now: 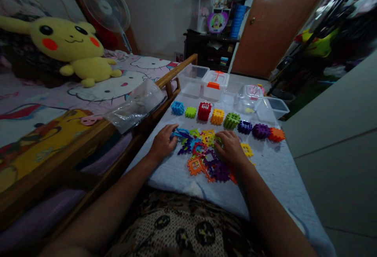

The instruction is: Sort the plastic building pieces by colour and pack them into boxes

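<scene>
A loose heap of flat, notched plastic building pieces lies on the cloth-covered table. My left hand is at the heap's left edge, its thumb and fingers around several blue window pieces. On the other side, my right hand curls over a green piece; its fingertips are partly hidden. Between the hands are yellow pieces and a red piece. Closer to me lie an orange window piece and dark purple pieces.
Behind the heap runs a row of stacks sorted by colour, including a red stack and a purple stack. Clear plastic boxes and an orange-latched box stand at the back. A wooden bed rail borders the left.
</scene>
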`<state>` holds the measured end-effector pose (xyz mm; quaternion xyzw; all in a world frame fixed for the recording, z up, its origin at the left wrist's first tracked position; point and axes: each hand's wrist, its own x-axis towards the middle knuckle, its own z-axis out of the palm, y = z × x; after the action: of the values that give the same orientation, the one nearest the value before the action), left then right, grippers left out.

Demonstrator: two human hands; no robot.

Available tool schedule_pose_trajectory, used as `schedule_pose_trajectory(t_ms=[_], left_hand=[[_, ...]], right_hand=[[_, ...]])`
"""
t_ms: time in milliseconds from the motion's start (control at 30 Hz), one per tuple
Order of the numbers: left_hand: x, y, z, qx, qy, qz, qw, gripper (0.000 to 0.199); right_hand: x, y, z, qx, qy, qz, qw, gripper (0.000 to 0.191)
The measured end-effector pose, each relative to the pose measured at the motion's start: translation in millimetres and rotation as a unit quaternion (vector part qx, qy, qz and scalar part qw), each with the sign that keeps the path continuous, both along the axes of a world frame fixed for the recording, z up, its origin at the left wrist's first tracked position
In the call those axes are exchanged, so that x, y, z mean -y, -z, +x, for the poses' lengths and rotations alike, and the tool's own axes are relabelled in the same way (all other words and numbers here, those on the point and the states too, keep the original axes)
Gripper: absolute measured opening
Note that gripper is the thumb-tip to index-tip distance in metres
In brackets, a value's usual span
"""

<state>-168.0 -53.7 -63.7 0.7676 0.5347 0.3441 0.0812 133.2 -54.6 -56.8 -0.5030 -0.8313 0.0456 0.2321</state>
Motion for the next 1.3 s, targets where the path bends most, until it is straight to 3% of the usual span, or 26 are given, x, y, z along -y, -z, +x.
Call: schedule_pose_trajectory(t_ms=[167, 267, 333, 467, 567, 733, 800, 967, 1100, 1300], left_hand=[[13, -13.6, 2, -0.026, 0.044, 0.061, 0.997, 0.043], [27, -26.8, 15, -0.048, 0.122, 0.053, 0.990, 0.037], [36, -33.1, 26, -0.087, 0.196, 0.009, 0.977, 0.039], [46, -35.9, 42, -0.186, 0.280, -0.080, 0.938, 0.081], [46, -34.8, 44, -0.205, 0.275, -0.085, 0.935, 0.084], [42, -33.8, 44, -0.176, 0.273, -0.055, 0.944, 0.038], [40, -31.7, 45, -0.162, 0.272, -0.040, 0.948, 0.028], [35, -24.5, 45, -0.133, 0.239, 0.004, 0.962, 0.027], [29, -22.9, 44, -0.061, 0.185, 0.032, 0.980, 0.019], [10, -31.9, 51, 0.067, 0.085, -0.057, 0.993, 0.022]], right_hand=[[-3, 6.1, 2, 0.003, 0.010, -0.001, 1.000, 0.028], [-5, 10.8, 2, -0.005, 0.018, 0.010, 1.000, 0.030], [-6, 12.4, 2, -0.019, 0.019, 0.011, 1.000, 0.030], [-6, 11.2, 3, -0.039, 0.010, 0.009, 0.999, 0.032], [-4, 9.2, 3, -0.024, 0.008, 0.006, 1.000, 0.031], [-3, 8.5, 1, 0.016, 0.026, -0.008, 1.000, 0.036], [-3, 8.7, 1, 0.011, 0.031, -0.008, 0.999, 0.039], [-4, 8.4, 2, -0.069, 0.016, -0.011, 0.997, 0.043], [-5, 5.5, 5, -0.151, 0.009, -0.009, 0.988, 0.035], [-2, -1.3, 4, -0.242, 0.038, -0.021, 0.969, 0.023]])
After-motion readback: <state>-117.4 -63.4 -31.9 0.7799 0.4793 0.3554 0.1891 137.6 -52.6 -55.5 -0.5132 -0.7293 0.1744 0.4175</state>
